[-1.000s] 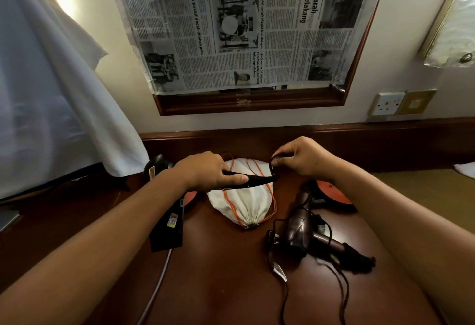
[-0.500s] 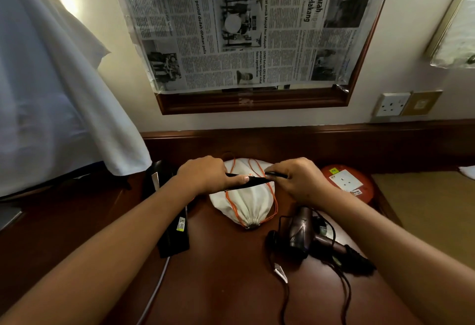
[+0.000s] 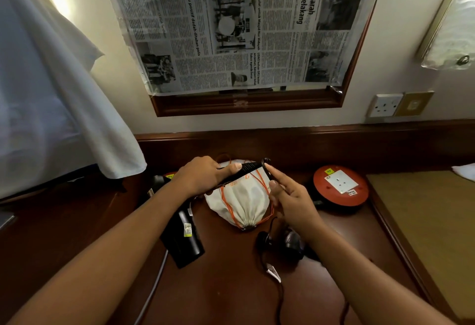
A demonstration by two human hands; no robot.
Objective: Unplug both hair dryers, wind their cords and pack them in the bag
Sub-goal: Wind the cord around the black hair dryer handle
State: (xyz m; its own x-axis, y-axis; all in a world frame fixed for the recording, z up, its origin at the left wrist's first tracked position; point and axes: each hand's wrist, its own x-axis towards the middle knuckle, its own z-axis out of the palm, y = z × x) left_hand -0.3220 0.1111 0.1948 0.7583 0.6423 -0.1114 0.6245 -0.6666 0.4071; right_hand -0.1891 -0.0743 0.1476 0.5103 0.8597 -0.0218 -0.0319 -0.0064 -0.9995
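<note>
Dark wood counter (image 3: pixel 231 296) under a papered-over mirror, lit from the upper left.

Item in hand: black ribbed piece (image 3: pixel 246 169), apparently the cord end or folding handle of a hair dryer; cannot tell which. Held above the back-centre of the counter, over the bag. Left hand (image 3: pixel 203 179) closed around it, thumb pressed along the top. Right hand (image 3: pixel 288 197) loosely open, index fingertip touching the far tip of the piece, thin cord running down past the fingers; no firm hold evident.

White drawstring bag (image 3: pixel 243 201) with orange cord lying near the back edge, mouth gathered, nothing visibly inside.

Second hair dryer (image 3: pixel 290 243) lying toward the front right of the bag, partly hidden by the right forearm; its cord (image 3: pixel 279 296) trailing loose toward the front edge with a tag attached. Not wound.

Black boxy body (image 3: pixel 183 237) on the left side under the left forearm, grey cable leaving it toward the front edge.

Red extension reel (image 3: pixel 339 185) at the back right, socket face empty. Wall socket (image 3: pixel 384 104) likewise empty.

Assessment: unplugging appears complete. Winding at best begun on one unit; second cord untouched; packing not started.
</note>
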